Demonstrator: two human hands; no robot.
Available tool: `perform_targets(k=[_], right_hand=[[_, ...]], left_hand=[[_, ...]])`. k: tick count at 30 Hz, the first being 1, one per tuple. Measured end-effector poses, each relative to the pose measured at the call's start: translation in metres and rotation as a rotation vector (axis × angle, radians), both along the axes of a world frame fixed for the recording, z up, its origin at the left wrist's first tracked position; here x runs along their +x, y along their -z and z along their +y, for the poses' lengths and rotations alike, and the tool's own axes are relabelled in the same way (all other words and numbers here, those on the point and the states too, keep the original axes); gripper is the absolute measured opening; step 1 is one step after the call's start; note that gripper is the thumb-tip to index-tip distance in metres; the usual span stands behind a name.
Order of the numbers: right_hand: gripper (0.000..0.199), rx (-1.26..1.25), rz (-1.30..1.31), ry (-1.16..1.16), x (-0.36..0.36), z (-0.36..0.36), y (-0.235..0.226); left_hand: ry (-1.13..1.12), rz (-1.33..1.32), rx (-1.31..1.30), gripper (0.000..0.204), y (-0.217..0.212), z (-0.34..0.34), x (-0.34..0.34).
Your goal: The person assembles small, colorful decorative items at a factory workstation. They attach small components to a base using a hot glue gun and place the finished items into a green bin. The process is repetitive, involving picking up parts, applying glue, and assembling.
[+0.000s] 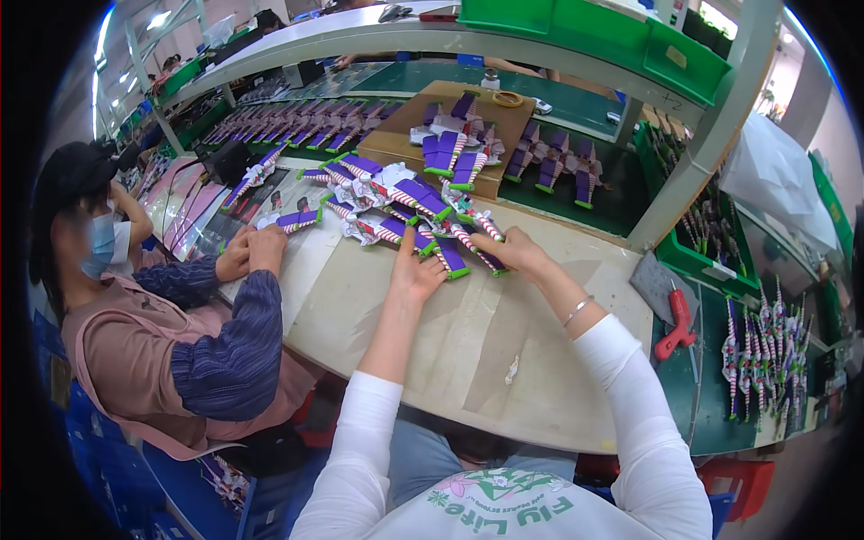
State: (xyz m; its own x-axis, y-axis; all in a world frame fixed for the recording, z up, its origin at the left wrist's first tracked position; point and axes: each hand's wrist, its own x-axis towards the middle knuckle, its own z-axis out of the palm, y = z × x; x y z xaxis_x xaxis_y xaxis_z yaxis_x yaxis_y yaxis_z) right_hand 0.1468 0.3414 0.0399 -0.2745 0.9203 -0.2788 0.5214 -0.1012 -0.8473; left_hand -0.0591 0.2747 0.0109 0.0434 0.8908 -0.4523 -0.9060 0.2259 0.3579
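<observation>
In the middle of the table, a loose pile of toy figures [373,191] has white bodies, purple wings, red-and-white striped edges and green ends. At the pile's near side my left hand [418,273] is palm up, its thumb raised and its fingers against a winged toy figure [450,255]. My right hand [520,255] closes on the striped, green-ended part of the same toy from the right. Overlapping wings partly hide the fingertips of both hands. Behind the pile, more toy figures [443,153] lie on a cardboard box [387,137].
A co-worker [162,324] at the left handles another toy figure [297,220]. Rows of toys [297,126] lie farther back. A red glue gun [677,326] rests at the right, near a bunch of toys [765,355] and a green crate [706,261]. A shelf post [706,135] rises at back right.
</observation>
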Motion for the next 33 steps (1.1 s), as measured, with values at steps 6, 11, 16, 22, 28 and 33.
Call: perform_targets(k=[6, 11, 16, 22, 28, 33], right_hand=[[0.044, 0.195, 0.03, -0.215, -0.02, -0.014, 0.021], [0.073, 0.206, -0.239, -0.219, -0.023, -0.064, -0.013], [0.073, 0.187, -0.218, -0.224, -0.001, -0.128, -0.015], [0.066, 0.131, -0.104, -0.133, 0.047, -0.208, -0.017], [0.05, 0.157, 0.02, 0.095, 0.088, -0.263, -0.006], [0.042, 0.158, 0.134, 0.251, 0.104, -0.279, -0.009]], left_hand=[[0.037, 0.203, 0.05, 0.053, 0.027, 0.028, -0.008], [0.042, 0.318, 0.118, 0.045, 0.026, -0.006, -0.006], [0.089, 0.309, 0.144, 0.048, 0.023, -0.061, 0.016], [0.161, 0.301, 0.13, 0.052, -0.029, -0.151, 0.067], [0.083, 0.232, 0.077, 0.037, -0.008, -0.185, 0.068], [-0.049, 0.243, 0.148, 0.02, 0.006, -0.191, 0.05]])
